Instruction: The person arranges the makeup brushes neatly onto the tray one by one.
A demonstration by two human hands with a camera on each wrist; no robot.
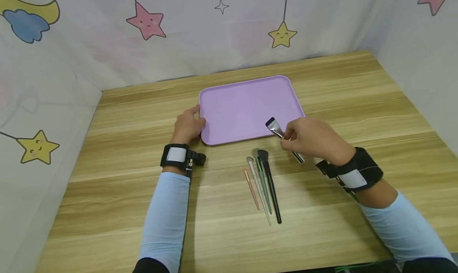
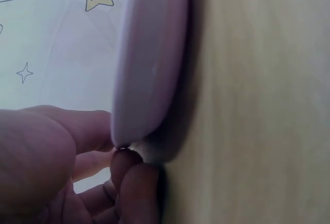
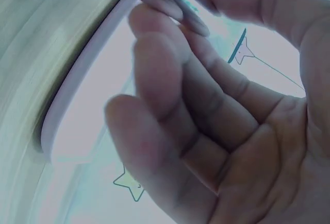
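Flat-headed brush (image 1: 274,126) is at the near edge of the purple tray (image 1: 243,106), bristles toward the tray, handle slanting back to the right. Right hand (image 1: 313,137) pinches it between thumb and fingertips, forearm angled in from lower right. Left forearm extends forward; left hand (image 1: 187,126) grips the tray's left rim, thumb against fingers. Four other brushes (image 1: 271,185) lie roughly side by side on the tabletop (image 1: 107,193), nearer the person
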